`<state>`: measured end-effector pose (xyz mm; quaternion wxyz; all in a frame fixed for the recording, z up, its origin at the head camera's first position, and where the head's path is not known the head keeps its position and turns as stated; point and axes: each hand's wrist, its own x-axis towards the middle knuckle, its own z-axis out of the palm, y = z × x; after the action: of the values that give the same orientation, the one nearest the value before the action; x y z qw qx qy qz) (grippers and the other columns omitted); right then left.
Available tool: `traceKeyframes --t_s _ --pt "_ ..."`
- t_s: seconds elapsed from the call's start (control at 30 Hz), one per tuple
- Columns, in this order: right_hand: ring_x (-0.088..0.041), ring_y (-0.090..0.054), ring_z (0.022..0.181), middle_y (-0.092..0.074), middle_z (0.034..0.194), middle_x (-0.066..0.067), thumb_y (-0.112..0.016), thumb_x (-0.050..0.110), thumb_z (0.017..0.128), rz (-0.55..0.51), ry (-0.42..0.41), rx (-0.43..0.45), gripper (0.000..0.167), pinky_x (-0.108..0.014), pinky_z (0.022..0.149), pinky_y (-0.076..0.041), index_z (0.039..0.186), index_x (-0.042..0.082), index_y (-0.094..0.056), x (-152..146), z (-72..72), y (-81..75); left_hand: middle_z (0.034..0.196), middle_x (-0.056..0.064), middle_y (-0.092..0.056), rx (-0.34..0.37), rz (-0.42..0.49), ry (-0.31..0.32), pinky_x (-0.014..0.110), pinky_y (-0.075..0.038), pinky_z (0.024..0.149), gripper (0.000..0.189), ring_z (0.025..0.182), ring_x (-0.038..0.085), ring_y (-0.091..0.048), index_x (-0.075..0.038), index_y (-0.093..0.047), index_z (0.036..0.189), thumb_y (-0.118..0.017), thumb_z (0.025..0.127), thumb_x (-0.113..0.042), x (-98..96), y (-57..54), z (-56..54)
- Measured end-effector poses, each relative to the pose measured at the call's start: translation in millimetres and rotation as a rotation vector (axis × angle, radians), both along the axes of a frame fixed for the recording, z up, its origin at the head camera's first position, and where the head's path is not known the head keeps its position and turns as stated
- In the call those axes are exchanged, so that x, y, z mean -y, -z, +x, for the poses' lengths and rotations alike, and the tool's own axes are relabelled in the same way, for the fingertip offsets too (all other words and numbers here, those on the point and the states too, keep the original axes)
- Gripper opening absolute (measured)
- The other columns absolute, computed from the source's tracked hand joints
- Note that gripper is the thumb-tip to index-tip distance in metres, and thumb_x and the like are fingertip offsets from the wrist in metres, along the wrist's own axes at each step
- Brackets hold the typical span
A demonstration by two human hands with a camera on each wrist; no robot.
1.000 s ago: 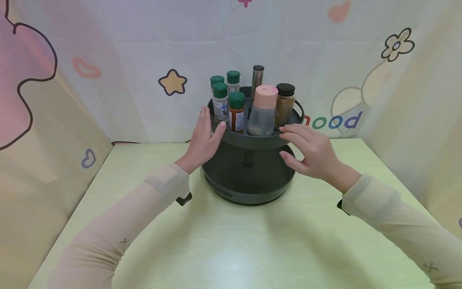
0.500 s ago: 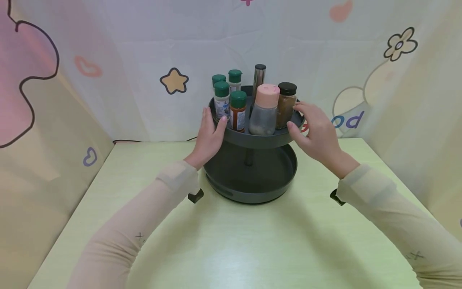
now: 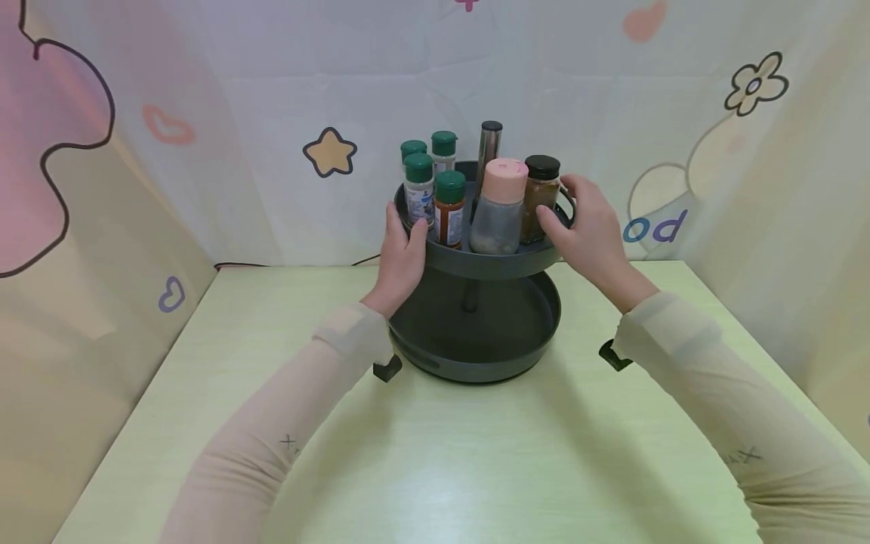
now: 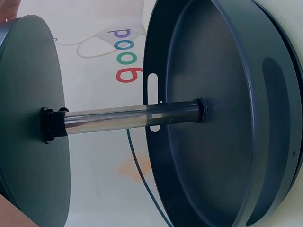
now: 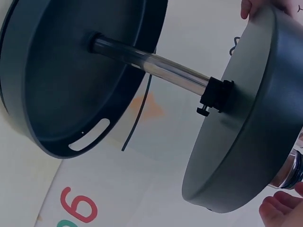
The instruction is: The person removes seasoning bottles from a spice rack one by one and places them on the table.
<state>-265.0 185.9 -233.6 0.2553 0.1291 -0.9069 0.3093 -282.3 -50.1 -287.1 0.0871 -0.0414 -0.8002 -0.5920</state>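
A dark grey two-tier turntable rack [image 3: 503, 266] stands on the table, its upper tray crowded with seasoning containers. My left hand [image 3: 401, 261] holds the upper tray's left rim, thumb at the front and fingers along the outer side. At the right of that tray, my right hand [image 3: 591, 230] grips a black-lidded jar [image 3: 541, 190] of brown seasoning between thumb and fingers. The jar is upright beside a pink-lidded bottle [image 3: 496, 227]. In the right wrist view, fingers [image 5: 277, 210] appear by the jar's shiny side, most of it hidden behind the tray.
Several green-capped bottles [image 3: 450, 219] fill the tray's left side. A tall metallic cylinder with a dark top [image 3: 488, 151] rises at the back. The lower tray [image 3: 476, 332] joins the upper by a metal post [image 4: 106, 118]. A printed curtain [image 3: 272, 189] hangs behind the table [image 3: 435, 453].
My right hand has moved up from beside the upper tray's rim to take hold of the black-lidded jar. My left hand has drawn closer round the rim.
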Motion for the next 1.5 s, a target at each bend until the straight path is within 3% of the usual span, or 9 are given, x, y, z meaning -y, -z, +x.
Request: traceKeyframes --t_s 0.3,0.8,1.13,1.5 --pt "-0.029 -0.038 0.125 -0.038 0.137 -0.016 -0.047 0.038 0.085 -0.075 0.026 0.114 0.062 -0.048 0.101 -0.033 0.134 0.002 -0.032 5 -10.3 -2.3 0.15 -0.007 0.004 -0.001 0.066 -0.035 0.035 -0.009 0.112 0.067 0.138 0.012 -0.002 -0.019 0.01 0.142 -0.031 0.092 -0.036 -5.7 3.5 -0.4" --pt "-0.029 -0.042 0.121 -0.044 0.13 -0.017 -0.049 0.039 0.084 -0.15 0.02 0.21 0.065 -0.048 0.097 -0.037 0.134 0.005 -0.028 7 -22.5 -0.4 0.15 -0.009 0.004 0.05 0.164 -0.087 0.037 -0.008 0.112 0.067 0.138 0.011 -0.003 -0.019 0.007 0.142 -0.031 0.09 -0.031 -12.8 -0.6 -6.2" --pt "-0.027 -0.047 0.103 -0.05 0.118 -0.016 -0.052 0.036 0.083 -0.159 0.018 0.22 0.059 -0.044 0.09 -0.045 0.13 0.006 -0.032 11 -28.1 -1.5 0.149 -0.011 0.002 0.063 0.198 -0.106 0.038 -0.009 0.112 0.066 0.138 0.011 -0.004 -0.023 0.006 0.142 -0.032 0.09 -0.033 -14.1 -1.9 -6.1" --pt "-0.028 -0.049 0.098 -0.052 0.113 -0.018 -0.048 0.032 0.085 -0.13 0.01 0.189 0.053 -0.043 0.086 -0.046 0.126 0.002 -0.034 13 -32.0 -1.0 0.15 -0.011 0.001 0.06 0.19 -0.123 0.039 -0.009 0.111 0.065 0.138 0.011 -0.005 -0.023 0.004 0.143 -0.031 0.089 -0.034 -14.9 -2.2 -7.7"
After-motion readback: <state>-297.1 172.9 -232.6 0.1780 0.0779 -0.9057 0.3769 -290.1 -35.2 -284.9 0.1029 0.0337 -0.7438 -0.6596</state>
